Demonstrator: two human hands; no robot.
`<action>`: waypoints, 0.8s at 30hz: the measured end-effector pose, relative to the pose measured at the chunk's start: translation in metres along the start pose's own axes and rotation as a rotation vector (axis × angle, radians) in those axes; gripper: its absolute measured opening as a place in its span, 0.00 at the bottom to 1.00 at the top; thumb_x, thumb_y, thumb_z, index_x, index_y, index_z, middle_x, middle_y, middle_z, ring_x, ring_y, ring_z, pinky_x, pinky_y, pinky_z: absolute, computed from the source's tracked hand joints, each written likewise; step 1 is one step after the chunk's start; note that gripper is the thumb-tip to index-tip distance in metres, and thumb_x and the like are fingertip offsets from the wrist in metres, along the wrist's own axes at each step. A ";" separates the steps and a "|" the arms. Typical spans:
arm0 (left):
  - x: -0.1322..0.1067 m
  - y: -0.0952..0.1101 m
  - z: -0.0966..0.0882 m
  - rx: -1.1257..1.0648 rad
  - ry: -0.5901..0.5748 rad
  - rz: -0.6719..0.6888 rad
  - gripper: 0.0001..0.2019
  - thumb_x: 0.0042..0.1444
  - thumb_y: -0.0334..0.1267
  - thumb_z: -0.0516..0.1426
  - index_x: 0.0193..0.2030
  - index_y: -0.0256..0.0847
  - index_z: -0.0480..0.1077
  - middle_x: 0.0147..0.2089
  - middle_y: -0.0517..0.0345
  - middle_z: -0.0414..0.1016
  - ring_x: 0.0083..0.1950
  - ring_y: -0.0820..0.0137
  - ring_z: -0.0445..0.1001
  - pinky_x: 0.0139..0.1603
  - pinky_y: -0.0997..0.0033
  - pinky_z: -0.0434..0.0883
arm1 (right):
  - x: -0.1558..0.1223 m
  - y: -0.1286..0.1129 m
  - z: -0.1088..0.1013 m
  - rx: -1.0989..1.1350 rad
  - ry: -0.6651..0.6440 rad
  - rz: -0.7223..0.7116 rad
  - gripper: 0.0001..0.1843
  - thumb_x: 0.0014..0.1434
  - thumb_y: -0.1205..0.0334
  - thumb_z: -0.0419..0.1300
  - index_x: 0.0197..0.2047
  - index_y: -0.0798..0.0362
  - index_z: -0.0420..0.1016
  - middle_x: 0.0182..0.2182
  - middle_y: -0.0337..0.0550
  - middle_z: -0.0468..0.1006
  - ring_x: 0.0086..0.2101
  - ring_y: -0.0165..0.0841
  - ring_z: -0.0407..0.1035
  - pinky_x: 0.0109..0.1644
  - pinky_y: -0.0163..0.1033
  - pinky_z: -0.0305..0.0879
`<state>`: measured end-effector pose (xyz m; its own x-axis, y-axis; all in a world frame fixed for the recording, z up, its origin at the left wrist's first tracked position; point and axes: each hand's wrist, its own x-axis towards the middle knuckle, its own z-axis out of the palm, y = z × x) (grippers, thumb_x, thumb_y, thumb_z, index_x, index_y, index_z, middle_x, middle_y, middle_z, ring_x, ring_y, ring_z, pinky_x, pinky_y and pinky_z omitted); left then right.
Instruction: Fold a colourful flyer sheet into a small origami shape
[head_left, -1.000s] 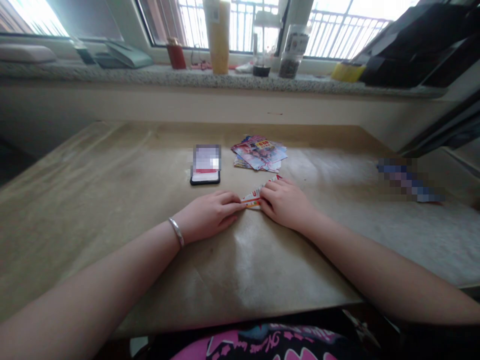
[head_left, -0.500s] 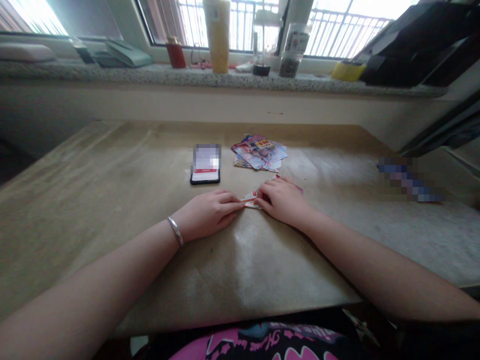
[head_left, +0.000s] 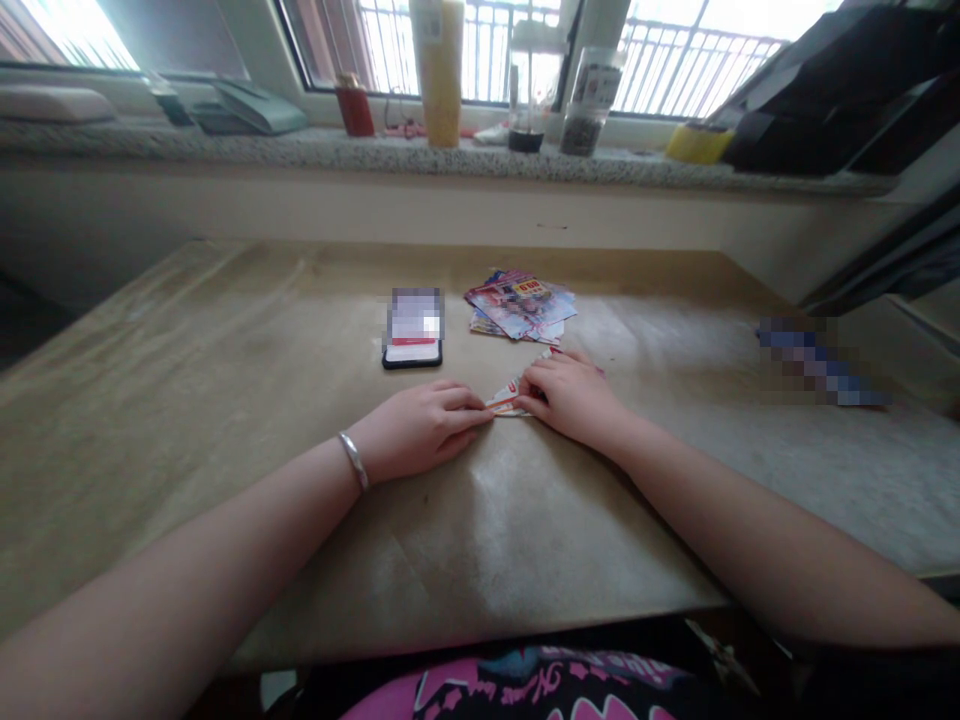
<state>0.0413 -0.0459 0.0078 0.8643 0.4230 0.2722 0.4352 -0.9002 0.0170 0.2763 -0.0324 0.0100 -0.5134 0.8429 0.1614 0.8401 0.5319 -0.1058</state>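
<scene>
A small folded paper, white with red and orange print, lies on the table in front of me. My left hand, with a silver bangle at the wrist, holds the paper's pointed left tip under its fingertips. Over the paper's right part bends my right hand, its fingers pressed on it and covering most of that side. A bit of pink edge shows beyond the right knuckles. Behind the hands lies a loose pile of colourful printed sheets.
A phone with a lit, partly blurred screen lies left of the pile. A blurred bluish strip is at the right of the table. The stone windowsill holds a red bottle, a tall yellow container and yellow tape.
Both hands stay on the folded paper. The fingers of my right hand have shifted slightly right, and a little more of the paper shows between the hands.
</scene>
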 end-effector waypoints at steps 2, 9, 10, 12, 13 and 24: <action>0.001 0.001 0.000 -0.023 -0.010 0.000 0.16 0.64 0.35 0.49 0.55 0.39 0.70 0.47 0.48 0.75 0.47 0.66 0.72 0.49 0.65 0.73 | -0.002 0.001 -0.001 -0.043 0.008 -0.025 0.12 0.61 0.53 0.57 0.32 0.52 0.73 0.36 0.44 0.79 0.41 0.38 0.68 0.51 0.44 0.52; 0.004 0.004 0.000 -0.029 -0.020 -0.033 0.16 0.62 0.34 0.51 0.56 0.41 0.69 0.46 0.49 0.74 0.47 0.66 0.72 0.50 0.65 0.73 | -0.007 -0.007 -0.002 -0.153 0.041 -0.061 0.13 0.64 0.56 0.52 0.36 0.53 0.73 0.37 0.48 0.78 0.41 0.40 0.66 0.52 0.45 0.51; 0.004 0.004 0.000 -0.031 -0.016 -0.030 0.17 0.63 0.34 0.51 0.57 0.41 0.69 0.47 0.48 0.74 0.48 0.65 0.71 0.50 0.64 0.72 | -0.007 -0.008 -0.001 -0.143 0.039 -0.062 0.12 0.64 0.56 0.52 0.37 0.53 0.73 0.37 0.48 0.78 0.41 0.40 0.67 0.52 0.45 0.51; 0.004 0.003 0.001 -0.027 -0.011 -0.019 0.17 0.63 0.34 0.51 0.57 0.39 0.69 0.47 0.47 0.74 0.48 0.64 0.71 0.50 0.63 0.73 | -0.006 -0.012 0.000 -0.124 0.036 -0.059 0.12 0.64 0.56 0.52 0.36 0.53 0.73 0.37 0.47 0.78 0.41 0.40 0.67 0.52 0.45 0.51; 0.004 0.003 0.001 -0.022 -0.010 -0.015 0.16 0.63 0.34 0.51 0.56 0.38 0.70 0.47 0.47 0.74 0.47 0.64 0.71 0.49 0.63 0.73 | -0.006 -0.013 0.001 -0.117 0.036 -0.053 0.12 0.64 0.56 0.52 0.36 0.53 0.73 0.37 0.47 0.78 0.41 0.40 0.67 0.52 0.45 0.50; 0.004 0.001 0.000 0.028 0.006 0.003 0.15 0.64 0.35 0.49 0.53 0.39 0.71 0.46 0.48 0.75 0.46 0.66 0.71 0.47 0.66 0.73 | -0.001 -0.009 0.005 0.058 0.020 0.023 0.09 0.60 0.56 0.57 0.32 0.52 0.73 0.35 0.43 0.79 0.40 0.38 0.68 0.49 0.44 0.51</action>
<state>0.0458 -0.0452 0.0089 0.8643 0.4191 0.2780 0.4391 -0.8984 -0.0107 0.2685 -0.0379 0.0059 -0.4896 0.8537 0.1773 0.8401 0.5163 -0.1660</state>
